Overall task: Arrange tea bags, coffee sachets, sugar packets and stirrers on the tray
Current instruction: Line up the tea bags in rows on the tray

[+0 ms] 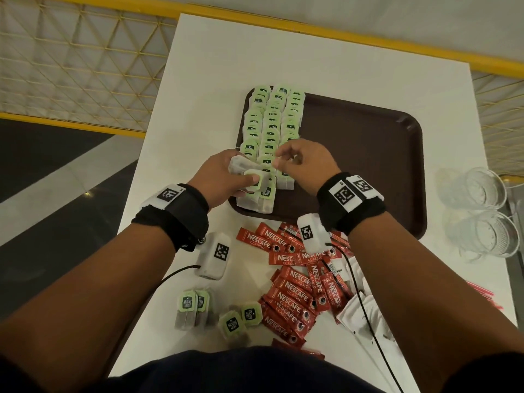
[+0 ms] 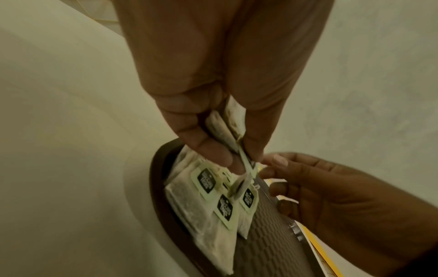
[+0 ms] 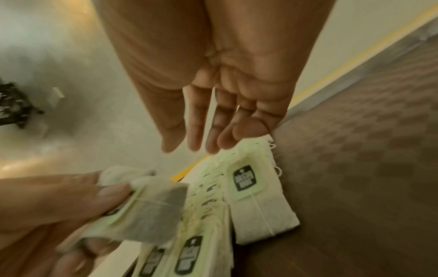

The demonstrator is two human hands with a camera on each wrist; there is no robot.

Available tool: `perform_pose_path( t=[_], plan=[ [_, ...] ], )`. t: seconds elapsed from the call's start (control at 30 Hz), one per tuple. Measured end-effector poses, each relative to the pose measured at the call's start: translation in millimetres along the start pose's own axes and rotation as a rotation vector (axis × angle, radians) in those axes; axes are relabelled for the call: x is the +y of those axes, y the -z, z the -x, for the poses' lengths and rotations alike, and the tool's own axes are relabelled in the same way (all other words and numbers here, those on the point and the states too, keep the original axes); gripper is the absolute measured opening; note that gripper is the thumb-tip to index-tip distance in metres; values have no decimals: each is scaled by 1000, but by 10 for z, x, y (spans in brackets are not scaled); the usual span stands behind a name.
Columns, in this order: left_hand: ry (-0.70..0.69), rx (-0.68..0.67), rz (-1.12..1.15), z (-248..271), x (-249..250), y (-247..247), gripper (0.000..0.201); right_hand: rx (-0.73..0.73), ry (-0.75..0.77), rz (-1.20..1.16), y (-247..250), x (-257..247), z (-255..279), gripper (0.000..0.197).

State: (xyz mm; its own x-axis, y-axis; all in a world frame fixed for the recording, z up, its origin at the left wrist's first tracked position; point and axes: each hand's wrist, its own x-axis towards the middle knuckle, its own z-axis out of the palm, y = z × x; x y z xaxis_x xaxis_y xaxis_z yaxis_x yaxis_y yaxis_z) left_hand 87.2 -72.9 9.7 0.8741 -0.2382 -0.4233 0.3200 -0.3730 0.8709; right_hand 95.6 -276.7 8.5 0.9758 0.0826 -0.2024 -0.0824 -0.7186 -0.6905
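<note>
A brown tray [image 1: 368, 151] [image 2: 267, 243] [image 3: 355, 168] lies on the white table [image 1: 215, 80]. Three rows of green-tagged tea bags [image 1: 272, 120] [image 2: 203, 206] [image 3: 249, 181] fill its left part. My left hand [image 1: 246, 177] [image 2: 237, 159] [image 3: 71, 202] grips a small stack of tea bags [image 1: 241, 165] [image 2: 225, 129] [image 3: 154, 211] over the tray's near left corner. My right hand [image 1: 280, 163] [image 2: 272, 168] [image 3: 196, 142] hovers just right of that stack. Its fingers are relaxed and hold nothing, with the tips above the rows.
Loose tea bags [image 1: 192, 307] lie on the table near my body. Beside them is a heap of red coffee sachets [image 1: 295, 285], with white sugar packets [image 1: 360, 316] and red stirrers [image 1: 485, 293] further right. Two glasses [image 1: 482, 191] stand right of the tray.
</note>
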Motion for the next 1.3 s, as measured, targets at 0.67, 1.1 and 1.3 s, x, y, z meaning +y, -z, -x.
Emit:
perform_pose_path(
  t=[0.67, 1.1, 1.3],
  plan=[
    [107, -46, 227, -15, -33, -100, 28, -70, -515, -401, -76, 286, 210, 14],
    [66, -98, 165, 59, -153, -69, 25, -51, -513, -265, -83, 305, 197, 17],
    [47, -123, 77, 66, -117, -136, 24, 22, -210, -93, 30, 161, 340, 16]
  ],
)
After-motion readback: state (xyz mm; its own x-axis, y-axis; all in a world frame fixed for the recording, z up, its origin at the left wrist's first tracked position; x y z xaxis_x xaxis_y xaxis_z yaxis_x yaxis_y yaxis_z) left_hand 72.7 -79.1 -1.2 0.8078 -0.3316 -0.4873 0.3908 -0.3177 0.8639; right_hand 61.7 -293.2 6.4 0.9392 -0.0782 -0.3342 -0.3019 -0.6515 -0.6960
